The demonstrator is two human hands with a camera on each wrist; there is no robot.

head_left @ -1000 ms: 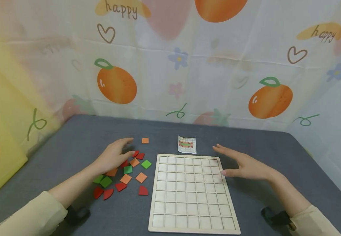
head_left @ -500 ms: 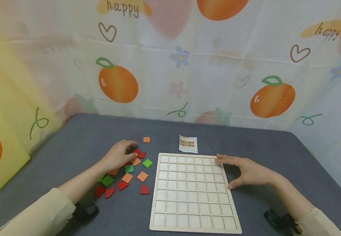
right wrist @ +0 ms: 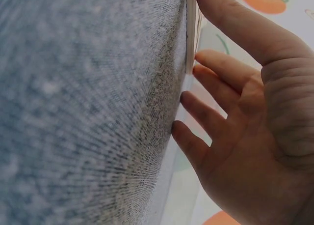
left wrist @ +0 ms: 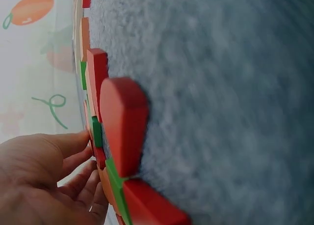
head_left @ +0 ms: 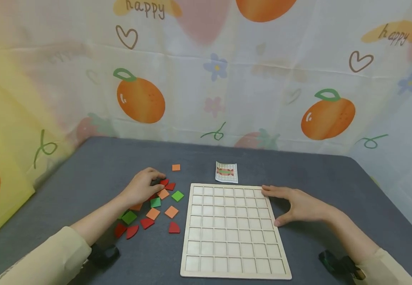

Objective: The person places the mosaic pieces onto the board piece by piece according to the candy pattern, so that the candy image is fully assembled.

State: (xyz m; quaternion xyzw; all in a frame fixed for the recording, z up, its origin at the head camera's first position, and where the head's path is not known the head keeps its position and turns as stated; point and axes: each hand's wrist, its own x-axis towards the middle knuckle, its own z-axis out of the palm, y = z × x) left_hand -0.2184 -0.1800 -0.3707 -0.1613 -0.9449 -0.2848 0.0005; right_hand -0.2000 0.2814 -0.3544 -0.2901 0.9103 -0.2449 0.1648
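In the head view my left hand (head_left: 144, 187) lies over the far end of a spread of flat coloured pieces. Its thumb and index fingertips stand apart beside a red piece (head_left: 164, 182). The left wrist view shows the thumb tip right at the edge of the pieces, the other fingers loosely bent behind. My right hand (head_left: 300, 203), fingers spread, is at a pale wooden grid board (head_left: 233, 224). Its fingertips overlap the board's far right corner, and the thumb tip is at the right edge. Several green pieces (head_left: 178, 196) and orange pieces (head_left: 171, 212) lie left of the board.
A small printed card (head_left: 226, 172) with a coloured grid pattern lies just beyond the board. One orange square (head_left: 176, 167) sits apart at the back of the dark table (head_left: 298, 166). A printed fruit curtain (head_left: 191, 99) hangs behind the table.
The right hand has come down and towards me onto the board's right edge. The left hand has shifted slightly right over the red pieces. Over the last half second both hands have barely moved.
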